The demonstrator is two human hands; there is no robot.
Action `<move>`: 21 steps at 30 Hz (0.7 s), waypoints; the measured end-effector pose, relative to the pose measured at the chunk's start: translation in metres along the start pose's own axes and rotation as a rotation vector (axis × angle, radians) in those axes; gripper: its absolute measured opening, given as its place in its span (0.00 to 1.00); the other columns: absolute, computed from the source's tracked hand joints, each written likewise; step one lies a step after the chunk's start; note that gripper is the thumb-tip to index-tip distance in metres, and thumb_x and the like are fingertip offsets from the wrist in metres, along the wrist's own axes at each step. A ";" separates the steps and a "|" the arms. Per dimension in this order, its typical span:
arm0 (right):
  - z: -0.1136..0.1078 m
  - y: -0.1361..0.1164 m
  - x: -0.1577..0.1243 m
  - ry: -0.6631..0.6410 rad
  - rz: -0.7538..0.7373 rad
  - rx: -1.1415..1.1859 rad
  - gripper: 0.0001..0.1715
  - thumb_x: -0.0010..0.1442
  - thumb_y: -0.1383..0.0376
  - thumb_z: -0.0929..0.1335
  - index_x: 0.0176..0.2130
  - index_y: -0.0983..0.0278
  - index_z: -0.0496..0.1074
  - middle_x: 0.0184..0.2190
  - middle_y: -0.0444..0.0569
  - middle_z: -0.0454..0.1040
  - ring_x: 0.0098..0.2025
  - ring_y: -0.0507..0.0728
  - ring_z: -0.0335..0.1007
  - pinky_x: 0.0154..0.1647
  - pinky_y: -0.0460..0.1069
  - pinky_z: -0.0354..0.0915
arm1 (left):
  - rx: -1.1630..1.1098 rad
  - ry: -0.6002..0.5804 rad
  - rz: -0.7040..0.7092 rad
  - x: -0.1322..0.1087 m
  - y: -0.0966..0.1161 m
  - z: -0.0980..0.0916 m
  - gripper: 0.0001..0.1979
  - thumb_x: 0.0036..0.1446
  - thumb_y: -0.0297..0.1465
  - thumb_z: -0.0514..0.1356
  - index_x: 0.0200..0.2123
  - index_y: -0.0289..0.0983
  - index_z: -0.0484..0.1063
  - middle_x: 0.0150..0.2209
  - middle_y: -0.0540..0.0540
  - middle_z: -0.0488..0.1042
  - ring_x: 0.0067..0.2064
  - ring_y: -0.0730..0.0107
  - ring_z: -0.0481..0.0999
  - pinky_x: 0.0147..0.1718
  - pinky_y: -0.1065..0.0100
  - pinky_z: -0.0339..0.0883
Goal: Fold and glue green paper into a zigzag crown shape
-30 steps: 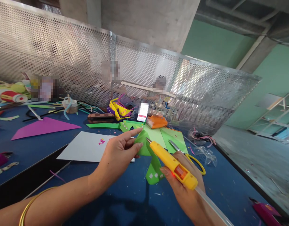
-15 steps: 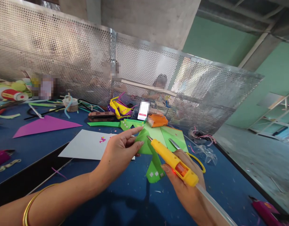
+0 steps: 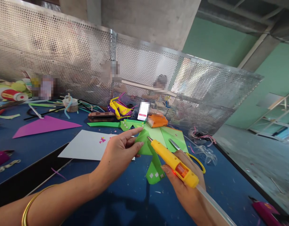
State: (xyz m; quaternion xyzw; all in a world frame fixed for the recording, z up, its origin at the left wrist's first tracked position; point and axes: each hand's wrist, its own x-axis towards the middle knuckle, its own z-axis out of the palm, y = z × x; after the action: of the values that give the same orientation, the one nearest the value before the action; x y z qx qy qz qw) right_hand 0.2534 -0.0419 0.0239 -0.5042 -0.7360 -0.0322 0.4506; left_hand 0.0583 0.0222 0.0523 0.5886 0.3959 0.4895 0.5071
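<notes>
Between the thumb and fingers of my left hand is a folded green paper piece. A strip of it hangs down toward me, with small whitish squares near its lower end. My right hand is wrapped round a yellow hot glue gun, a clear glue stick jutting from its back and a red light glowing on its side. The metal nozzle points at the green paper, touching or very close to it; I cannot tell which. Yellow-handled scissors lie just behind my right hand.
A white sheet with pink scraps lies left of centre, a purple paper beyond it. Behind my hands are an orange packet, a lit phone and a yellow-purple paper craft. A perforated metal screen stands behind the table.
</notes>
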 end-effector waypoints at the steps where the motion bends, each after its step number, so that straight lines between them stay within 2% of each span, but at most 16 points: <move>1: 0.000 0.000 0.000 0.002 -0.003 -0.001 0.11 0.63 0.61 0.66 0.30 0.61 0.64 0.25 0.42 0.64 0.25 0.52 0.62 0.26 0.47 0.58 | 0.004 0.000 -0.001 0.000 0.000 0.000 0.30 0.50 0.37 0.65 0.57 0.35 0.71 0.22 0.56 0.65 0.24 0.75 0.67 0.27 0.71 0.70; 13: 0.000 -0.003 0.000 -0.019 -0.018 0.010 0.12 0.64 0.62 0.66 0.29 0.61 0.62 0.25 0.41 0.63 0.25 0.51 0.61 0.25 0.47 0.56 | 0.034 -0.009 -0.005 0.001 -0.001 -0.001 0.29 0.52 0.37 0.64 0.57 0.37 0.70 0.22 0.56 0.64 0.24 0.75 0.68 0.27 0.71 0.68; 21: 0.000 -0.004 0.002 -0.004 0.002 0.009 0.11 0.63 0.62 0.66 0.30 0.61 0.63 0.25 0.42 0.63 0.25 0.51 0.60 0.25 0.47 0.56 | 0.014 0.005 -0.017 0.000 0.001 0.000 0.29 0.50 0.37 0.65 0.56 0.36 0.72 0.22 0.56 0.64 0.24 0.75 0.67 0.28 0.70 0.71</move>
State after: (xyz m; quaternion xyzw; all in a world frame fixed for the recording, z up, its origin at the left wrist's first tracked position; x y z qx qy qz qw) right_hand 0.2504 -0.0423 0.0268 -0.5028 -0.7366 -0.0275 0.4515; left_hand 0.0585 0.0217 0.0528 0.5875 0.4056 0.4838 0.5062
